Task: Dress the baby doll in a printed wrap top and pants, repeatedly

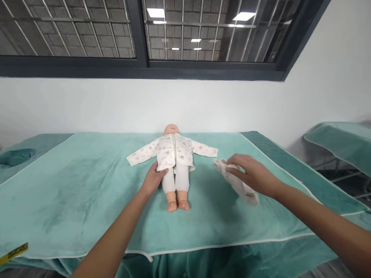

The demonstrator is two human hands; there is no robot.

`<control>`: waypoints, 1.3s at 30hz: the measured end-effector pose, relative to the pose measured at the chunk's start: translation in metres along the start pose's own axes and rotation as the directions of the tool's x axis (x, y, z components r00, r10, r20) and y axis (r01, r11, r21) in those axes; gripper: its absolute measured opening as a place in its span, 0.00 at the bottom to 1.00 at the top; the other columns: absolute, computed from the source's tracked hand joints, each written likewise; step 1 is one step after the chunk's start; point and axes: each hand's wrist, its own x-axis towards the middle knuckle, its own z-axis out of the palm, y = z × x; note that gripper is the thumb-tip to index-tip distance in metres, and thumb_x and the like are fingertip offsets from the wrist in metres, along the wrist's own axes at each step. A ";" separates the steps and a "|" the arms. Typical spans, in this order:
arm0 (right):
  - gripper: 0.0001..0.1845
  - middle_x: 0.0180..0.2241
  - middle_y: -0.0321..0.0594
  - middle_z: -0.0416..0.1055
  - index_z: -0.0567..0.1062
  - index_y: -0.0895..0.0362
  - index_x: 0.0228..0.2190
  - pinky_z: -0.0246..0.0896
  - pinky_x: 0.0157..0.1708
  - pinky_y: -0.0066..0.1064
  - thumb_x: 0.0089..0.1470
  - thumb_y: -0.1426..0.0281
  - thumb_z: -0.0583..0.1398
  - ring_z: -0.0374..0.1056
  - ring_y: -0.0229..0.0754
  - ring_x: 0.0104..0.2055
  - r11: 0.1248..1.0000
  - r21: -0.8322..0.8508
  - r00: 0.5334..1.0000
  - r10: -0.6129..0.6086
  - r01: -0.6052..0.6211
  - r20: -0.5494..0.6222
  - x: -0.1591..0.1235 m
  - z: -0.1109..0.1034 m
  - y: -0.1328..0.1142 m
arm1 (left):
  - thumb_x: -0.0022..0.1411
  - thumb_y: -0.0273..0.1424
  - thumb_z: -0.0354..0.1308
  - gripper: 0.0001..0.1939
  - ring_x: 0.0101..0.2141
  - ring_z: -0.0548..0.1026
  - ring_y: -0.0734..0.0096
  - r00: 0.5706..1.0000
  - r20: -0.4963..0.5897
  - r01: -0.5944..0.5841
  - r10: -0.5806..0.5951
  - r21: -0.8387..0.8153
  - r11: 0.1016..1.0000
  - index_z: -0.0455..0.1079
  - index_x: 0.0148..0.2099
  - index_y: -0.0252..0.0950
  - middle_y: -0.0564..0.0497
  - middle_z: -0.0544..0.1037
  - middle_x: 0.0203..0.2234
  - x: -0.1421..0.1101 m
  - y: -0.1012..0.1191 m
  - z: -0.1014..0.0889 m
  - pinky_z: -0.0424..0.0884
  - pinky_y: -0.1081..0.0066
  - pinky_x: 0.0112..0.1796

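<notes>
A baby doll (181,177) lies on its back on a green blanket, its head toward the wall and its bare feet toward me. It wears a white printed jacket (165,151) with the sleeves spread out and the front parted, over a white lower body. My left hand (154,178) is closed on the doll's hip at the jacket's hem, thumb on top and fingers hidden underneath. Off to the doll's right side in view, my right hand (251,172) pinches a crumpled whitish garment (239,186), slightly blurred, whose exact kind I cannot make out.
The green blanket (87,185) with white edging covers a table against a white wall (185,102). A barred window (185,38) is above. Another green-covered surface (342,143) stands at the right. A yellow-black strip (14,253) shows at lower left.
</notes>
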 end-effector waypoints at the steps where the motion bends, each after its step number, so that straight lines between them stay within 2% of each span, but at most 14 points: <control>1: 0.14 0.38 0.41 0.73 0.71 0.52 0.37 0.60 0.41 0.38 0.63 0.59 0.50 0.68 0.45 0.40 0.999 0.043 1.000 -0.015 0.016 -0.017 0.008 -0.002 -0.014 | 0.54 0.33 0.62 0.26 0.52 0.72 0.52 0.999 -0.042 -0.021 0.024 0.072 0.997 0.66 0.55 0.33 0.40 0.74 0.52 -0.002 0.001 -0.002 0.68 0.58 0.51; 4: 0.11 0.36 0.40 0.72 0.70 0.52 0.37 0.59 0.40 0.38 0.62 0.60 0.52 0.66 0.45 0.39 0.988 0.133 0.996 -0.079 0.082 -0.029 0.030 -0.002 -0.046 | 0.55 0.32 0.61 0.25 0.53 0.70 0.54 0.968 -0.120 -0.173 0.222 0.323 0.930 0.66 0.56 0.37 0.41 0.70 0.54 -0.019 0.017 -0.007 0.66 0.56 0.52; 6: 0.10 0.37 0.39 0.72 0.70 0.52 0.37 0.59 0.40 0.37 0.61 0.60 0.54 0.65 0.45 0.40 0.969 0.234 0.997 -0.071 0.079 -0.043 0.042 0.000 -0.063 | 0.59 0.33 0.58 0.23 0.53 0.70 0.58 0.929 0.013 -0.349 0.369 0.361 0.865 0.64 0.57 0.41 0.44 0.68 0.55 -0.038 0.036 -0.007 0.67 0.58 0.52; 9: 0.09 0.39 0.38 0.72 0.70 0.52 0.37 0.60 0.40 0.35 0.60 0.60 0.56 0.66 0.43 0.41 0.887 0.460 0.998 -0.020 0.044 -0.058 0.058 0.002 -0.087 | 0.61 0.33 0.58 0.25 0.58 0.64 0.60 0.818 0.251 -0.574 0.517 0.318 0.754 0.61 0.60 0.45 0.46 0.65 0.58 -0.062 0.068 0.001 0.63 0.59 0.56; 11: 0.09 0.39 0.37 0.72 0.71 0.53 0.36 0.60 0.41 0.34 0.59 0.61 0.57 0.67 0.42 0.41 0.818 0.572 0.998 -0.032 0.058 -0.055 0.067 0.000 -0.102 | 0.61 0.33 0.59 0.24 0.59 0.63 0.60 0.761 0.268 -0.649 0.591 0.333 0.684 0.61 0.58 0.43 0.45 0.66 0.57 -0.069 0.084 0.005 0.60 0.58 0.58; 13: 0.08 0.39 0.37 0.73 0.73 0.53 0.37 0.60 0.43 0.33 0.58 0.62 0.58 0.67 0.42 0.42 0.776 0.622 0.995 -0.094 0.100 -0.043 0.075 -0.003 -0.115 | 0.60 0.31 0.59 0.17 0.56 0.65 0.60 0.733 0.211 -0.672 0.646 0.367 0.643 0.64 0.52 0.41 0.45 0.69 0.53 -0.069 0.095 0.005 0.60 0.58 0.57; 15: 0.08 0.39 0.36 0.73 0.74 0.53 0.36 0.59 0.43 0.33 0.57 0.63 0.59 0.67 0.42 0.43 0.763 0.628 0.985 -0.165 0.153 -0.040 0.082 -0.007 -0.122 | 0.58 0.29 0.59 0.09 0.48 0.69 0.63 0.748 0.154 -0.646 0.646 0.396 0.653 0.66 0.43 0.39 0.48 0.73 0.45 -0.066 0.103 0.000 0.64 0.62 0.50; 19: 0.13 0.36 0.36 0.73 0.76 0.54 0.37 0.58 0.41 0.33 0.55 0.58 0.61 0.66 0.41 0.40 0.789 0.596 0.984 -0.175 0.147 -0.010 0.094 -0.016 -0.125 | 0.56 0.29 0.58 0.04 0.29 0.67 0.72 0.847 0.007 -0.496 0.532 0.371 0.785 0.66 0.34 0.38 0.56 0.71 0.27 -0.063 0.120 -0.014 0.64 0.71 0.32; 22: 0.18 0.34 0.35 0.71 0.75 0.53 0.38 0.58 0.36 0.31 0.49 0.55 0.64 0.66 0.40 0.36 0.815 0.574 0.986 -0.150 0.081 0.075 0.099 -0.025 -0.122 | 0.54 0.27 0.59 0.03 0.27 0.65 0.74 0.865 -0.146 -0.438 0.480 0.246 0.865 0.67 0.33 0.38 0.57 0.70 0.25 -0.065 0.134 -0.023 0.62 0.74 0.29; 25: 0.17 0.32 0.34 0.69 0.75 0.54 0.37 0.56 0.32 0.29 0.47 0.58 0.66 0.64 0.37 0.33 0.834 0.544 0.985 -0.155 0.092 0.070 0.100 -0.040 -0.122 | 0.50 0.25 0.60 0.07 0.25 0.65 0.76 0.867 -0.241 -0.430 0.437 0.083 0.899 0.67 0.33 0.37 0.57 0.69 0.25 -0.069 0.147 -0.033 0.61 0.75 0.26; 28: 0.12 0.29 0.33 0.68 0.74 0.55 0.34 0.55 0.28 0.27 0.50 0.63 0.65 0.63 0.35 0.30 0.788 0.598 0.987 -0.155 0.148 -0.039 0.099 -0.060 -0.127 | 0.48 0.24 0.63 0.10 0.25 0.66 0.76 0.876 -0.217 -0.455 0.431 -0.073 0.888 0.68 0.34 0.38 0.56 0.69 0.25 -0.075 0.162 -0.045 0.61 0.76 0.24; 34: 0.14 0.27 0.33 0.66 0.72 0.55 0.30 0.55 0.26 0.27 0.51 0.58 0.65 0.62 0.34 0.28 0.572 0.736 0.922 -0.107 0.362 -0.371 0.100 -0.086 -0.152 | 0.47 0.28 0.68 0.12 0.22 0.69 0.73 0.896 0.037 -0.409 0.443 -0.318 0.855 0.69 0.35 0.38 0.55 0.71 0.23 -0.088 0.191 -0.068 0.62 0.75 0.22; 36: 0.15 0.28 0.33 0.66 0.71 0.55 0.30 0.55 0.26 0.26 0.53 0.56 0.64 0.62 0.33 0.29 0.501 0.771 0.909 -0.083 0.393 -0.409 0.103 -0.084 -0.158 | 0.49 0.32 0.68 0.12 0.23 0.70 0.72 0.875 0.069 -0.417 0.480 -0.397 0.817 0.69 0.35 0.37 0.54 0.72 0.24 -0.090 0.197 -0.069 0.64 0.73 0.24; 39: 0.18 0.28 0.32 0.66 0.71 0.55 0.30 0.56 0.26 0.26 0.54 0.53 0.62 0.61 0.33 0.28 0.442 0.827 0.935 -0.097 0.348 -0.342 0.106 -0.075 -0.157 | 0.56 0.34 0.64 0.08 0.26 0.72 0.72 0.863 -0.028 -0.434 0.504 -0.552 0.712 0.68 0.33 0.37 0.54 0.71 0.25 -0.087 0.199 -0.065 0.68 0.72 0.30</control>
